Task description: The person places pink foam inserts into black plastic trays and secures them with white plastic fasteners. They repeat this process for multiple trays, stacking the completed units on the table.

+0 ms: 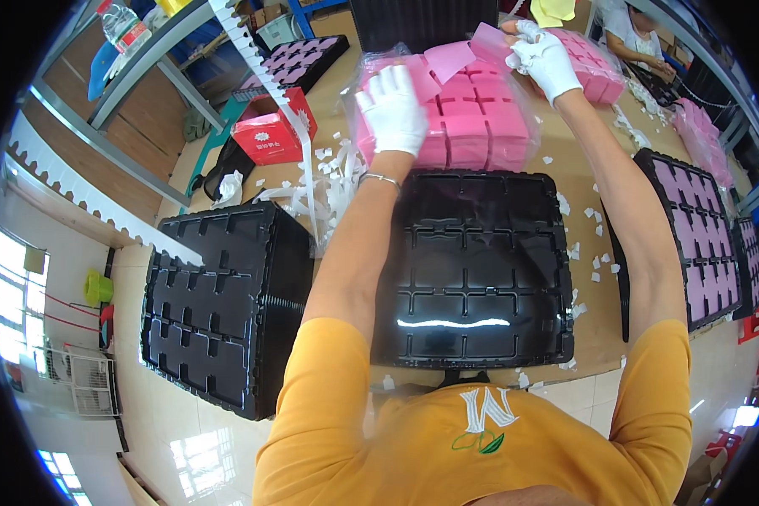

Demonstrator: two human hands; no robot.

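Note:
My left hand (393,111), in a white glove, lies flat with its fingers stretched over the near-left part of a pink foam stack (472,118). Clear plastic wrap surrounds the stack, which is divided into blocks. A loose pink sheet (449,61) rests on top, beside the left fingers. At the stack's far right my right hand (545,64), also gloved with some fingertips bare, is closed at the edge of another pink foam sheet (489,44), which is lifted and tilted. Between my forearms sits a shiny black plastic tray (481,270) with moulded compartments, with nothing in them.
Stacked black trays (207,312) stand at the left, by white scraps (337,190) and a red box (270,131). Trays filled with pink pieces (696,236) stand at the right. A white notched strip (266,76) hangs at the upper left. Another person (637,42) sits at the far right.

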